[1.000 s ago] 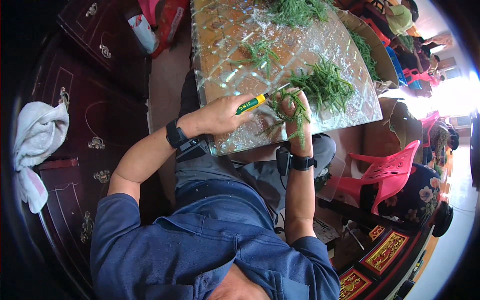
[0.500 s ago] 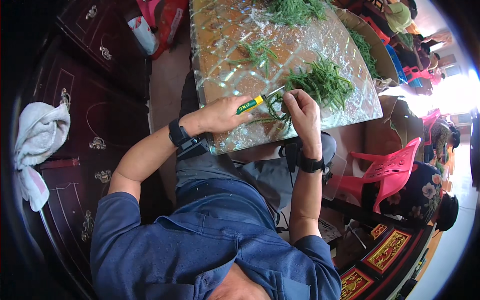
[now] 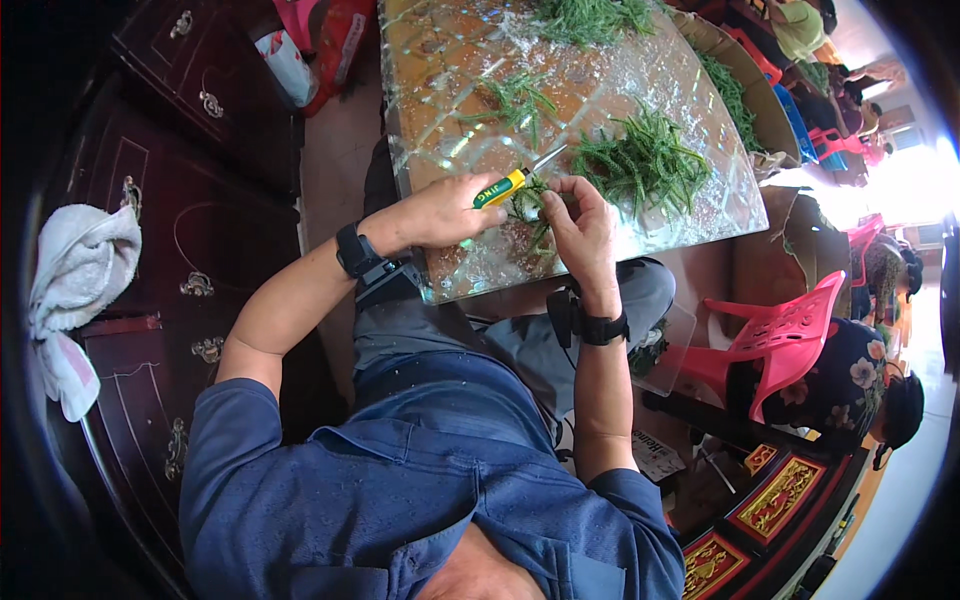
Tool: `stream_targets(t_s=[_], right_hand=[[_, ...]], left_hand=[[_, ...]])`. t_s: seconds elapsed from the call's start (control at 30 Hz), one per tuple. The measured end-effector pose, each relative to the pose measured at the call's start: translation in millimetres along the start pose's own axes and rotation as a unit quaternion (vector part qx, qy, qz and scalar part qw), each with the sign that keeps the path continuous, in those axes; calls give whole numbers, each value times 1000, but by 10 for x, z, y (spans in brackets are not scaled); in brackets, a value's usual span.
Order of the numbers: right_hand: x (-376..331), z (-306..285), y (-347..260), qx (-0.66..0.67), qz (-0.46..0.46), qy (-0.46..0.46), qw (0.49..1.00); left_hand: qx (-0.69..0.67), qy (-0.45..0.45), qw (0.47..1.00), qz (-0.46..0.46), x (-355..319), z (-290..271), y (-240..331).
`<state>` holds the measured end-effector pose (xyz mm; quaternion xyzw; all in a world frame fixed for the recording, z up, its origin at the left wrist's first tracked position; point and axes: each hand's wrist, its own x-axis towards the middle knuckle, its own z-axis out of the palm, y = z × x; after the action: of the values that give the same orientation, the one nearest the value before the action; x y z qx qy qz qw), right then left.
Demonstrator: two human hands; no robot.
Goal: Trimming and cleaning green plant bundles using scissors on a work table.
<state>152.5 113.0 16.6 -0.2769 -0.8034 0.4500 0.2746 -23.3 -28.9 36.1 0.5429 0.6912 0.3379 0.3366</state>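
Observation:
My left hand point(image 3: 447, 211) is wrapped round the green and yellow handle of a screwdriver point(image 3: 502, 187); its thin metal shaft points up and to the right over the table. Just right of it, my right hand point(image 3: 584, 226) pinches a green needle-leaved sprig point(image 3: 526, 204), which looks like artificial pine. Parts of that sprig are hidden between the two hands. Beyond my right fingers lies a pile of similar green sprigs point(image 3: 648, 165). A smaller loose bunch point(image 3: 517, 101) lies farther off on the glass-topped table point(image 3: 440, 120).
More greenery point(image 3: 590, 22) lies at the table's far edge, among white flecks. A cardboard box point(image 3: 745, 75) of sprigs stands right of the table. A pink plastic chair point(image 3: 770, 335) and a seated person are at the right. Dark drawers point(image 3: 150, 190) line the left, with a white towel point(image 3: 85, 265).
My right hand has shifted left and slightly down, closer to the left hand, with the sprig. The screwdriver's tip has swung a little upward.

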Motion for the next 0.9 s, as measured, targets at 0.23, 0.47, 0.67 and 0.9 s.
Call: stream_targets(t_s=[0.23,0.47,0.67,0.9], right_hand=[[0,29,-38,-17,-10,34,999],[-22,124,-83,-24,-47,51,997],[-41,180,11,1,-9,40,999],[-48,169,-15,-8,-7,35,999]], left_hand=[[81,-9,997,6,-52,-31,73],[98,-23,994,40,-107,-6,74],[115,-16,993,18,-163,25,126],[119,-26,993,5,-129,31,84]])
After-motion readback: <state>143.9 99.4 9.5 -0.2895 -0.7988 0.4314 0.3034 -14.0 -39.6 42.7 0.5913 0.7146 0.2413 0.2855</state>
